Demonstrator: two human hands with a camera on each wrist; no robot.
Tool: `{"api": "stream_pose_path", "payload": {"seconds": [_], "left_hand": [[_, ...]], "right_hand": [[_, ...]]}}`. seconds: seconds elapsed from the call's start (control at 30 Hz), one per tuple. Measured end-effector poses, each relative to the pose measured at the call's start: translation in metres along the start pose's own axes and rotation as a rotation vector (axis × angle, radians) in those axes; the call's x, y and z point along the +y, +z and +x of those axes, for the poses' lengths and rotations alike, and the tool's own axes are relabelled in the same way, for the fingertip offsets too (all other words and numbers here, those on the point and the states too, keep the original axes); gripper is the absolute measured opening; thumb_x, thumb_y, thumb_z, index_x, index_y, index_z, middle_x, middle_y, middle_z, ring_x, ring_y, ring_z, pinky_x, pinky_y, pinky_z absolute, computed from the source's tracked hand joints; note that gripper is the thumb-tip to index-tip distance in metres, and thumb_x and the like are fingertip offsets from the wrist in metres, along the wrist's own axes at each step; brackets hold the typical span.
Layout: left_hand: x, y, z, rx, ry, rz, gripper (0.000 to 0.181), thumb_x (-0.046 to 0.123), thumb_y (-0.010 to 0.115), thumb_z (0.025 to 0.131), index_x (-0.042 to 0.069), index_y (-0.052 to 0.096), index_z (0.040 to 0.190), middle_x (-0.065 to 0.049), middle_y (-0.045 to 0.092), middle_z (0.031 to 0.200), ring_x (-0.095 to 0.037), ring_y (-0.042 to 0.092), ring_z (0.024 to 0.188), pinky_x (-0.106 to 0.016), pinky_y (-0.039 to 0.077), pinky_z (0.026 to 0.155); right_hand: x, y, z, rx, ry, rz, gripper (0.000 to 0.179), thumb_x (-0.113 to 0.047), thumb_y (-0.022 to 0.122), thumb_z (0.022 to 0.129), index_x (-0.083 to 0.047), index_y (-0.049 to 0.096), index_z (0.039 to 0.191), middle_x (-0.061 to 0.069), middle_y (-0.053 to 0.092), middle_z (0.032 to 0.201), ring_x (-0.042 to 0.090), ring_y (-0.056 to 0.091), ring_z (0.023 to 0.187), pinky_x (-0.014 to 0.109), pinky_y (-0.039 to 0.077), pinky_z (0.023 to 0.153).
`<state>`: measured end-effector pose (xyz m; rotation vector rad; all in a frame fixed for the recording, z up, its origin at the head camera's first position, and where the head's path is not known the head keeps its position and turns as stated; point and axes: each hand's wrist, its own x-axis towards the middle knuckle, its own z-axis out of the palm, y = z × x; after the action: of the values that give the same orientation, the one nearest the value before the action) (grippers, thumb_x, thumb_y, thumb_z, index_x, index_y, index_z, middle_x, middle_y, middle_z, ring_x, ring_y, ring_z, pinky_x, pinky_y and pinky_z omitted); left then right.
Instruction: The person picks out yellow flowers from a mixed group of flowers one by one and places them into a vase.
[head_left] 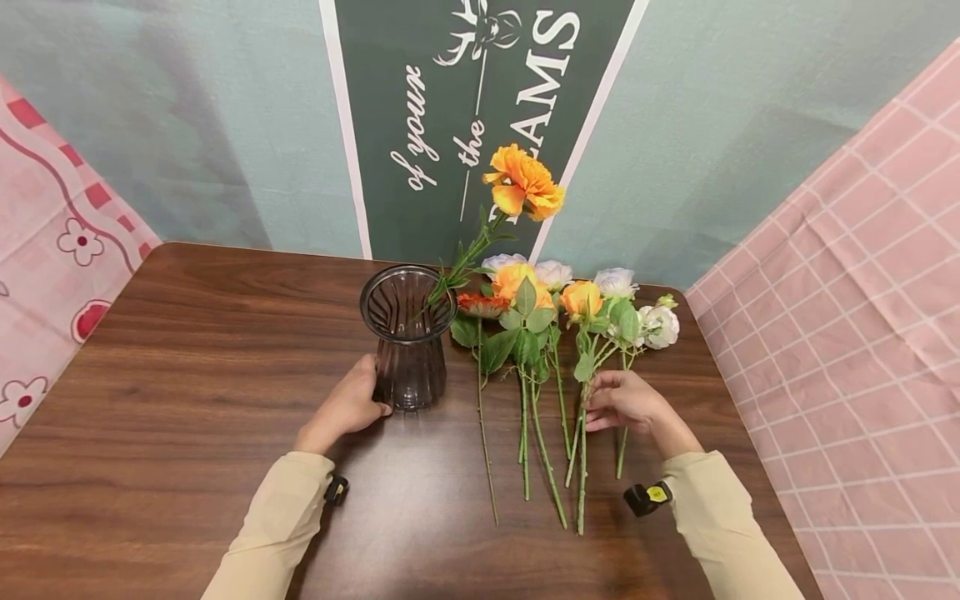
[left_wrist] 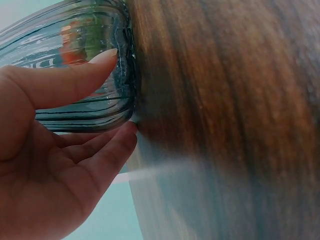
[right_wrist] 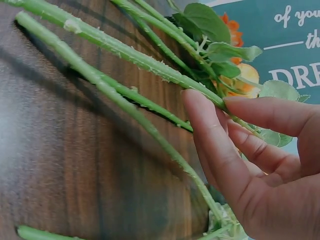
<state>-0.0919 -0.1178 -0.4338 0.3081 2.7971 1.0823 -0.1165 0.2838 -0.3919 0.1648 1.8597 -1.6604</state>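
Observation:
A dark, clear ribbed glass vase [head_left: 411,367] stands upright on the table, one orange carnation [head_left: 525,185] leaning out of it to the right. My left hand [head_left: 348,404] holds the vase low on its left side. In the left wrist view, the thumb lies across the glass [left_wrist: 85,112] and the fingers reach under its far side. To the right, my right hand [head_left: 626,402] pinches the green stem [right_wrist: 150,65] of a yellow-orange rose [head_left: 582,300] between thumb and fingertips. Other stems lie close beside that hand.
Several artificial flowers lie right of the vase, including a red-orange one [head_left: 482,306], a larger yellow-orange rose [head_left: 517,282] and a white one [head_left: 660,327]. Their stems point toward the table's front. A printed cloth [head_left: 450,225] hangs behind the wooden table [head_left: 225,350]; pink cloth [head_left: 840,333] hangs at right.

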Motion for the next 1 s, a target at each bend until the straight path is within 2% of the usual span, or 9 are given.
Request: {"api": "stream_pose_path", "payload": {"seconds": [0.3,0.8,1.0], "left_hand": [[0.005,-0.002,-0.001,-0.026,-0.046,0.001,0.061,0.000,0.071,0.068,-0.011,0.036,0.116,-0.028,0.045,0.114,-0.040,0.047,0.108,-0.049,0.037,0.094],[0.004,-0.001,0.000,-0.036,-0.051,0.013,0.061,0.001,0.071,0.068,-0.011,0.035,0.116,-0.028,0.045,0.114,-0.040,0.045,0.109,-0.049,0.036,0.094],[0.005,-0.002,0.001,-0.039,-0.053,0.011,0.061,0.001,0.072,0.068,-0.011,0.035,0.116,-0.028,0.045,0.114,-0.041,0.046,0.109,-0.049,0.036,0.094]], "right_hand": [[-0.014,-0.002,-0.003,-0.003,-0.027,0.004,0.011,0.014,0.051,0.079,0.007,0.048,0.087,0.012,0.058,0.071,0.023,0.061,0.064,0.042,0.053,0.069],[-0.028,-0.004,-0.010,-0.038,-0.073,0.047,0.011,0.014,0.047,0.083,0.006,0.049,0.089,0.013,0.060,0.074,0.025,0.064,0.069,0.040,0.053,0.070],[-0.032,-0.004,-0.013,-0.063,-0.106,0.105,0.012,0.015,0.046,0.083,0.004,0.051,0.086,0.013,0.061,0.074,0.026,0.064,0.070,0.039,0.053,0.071]]}}
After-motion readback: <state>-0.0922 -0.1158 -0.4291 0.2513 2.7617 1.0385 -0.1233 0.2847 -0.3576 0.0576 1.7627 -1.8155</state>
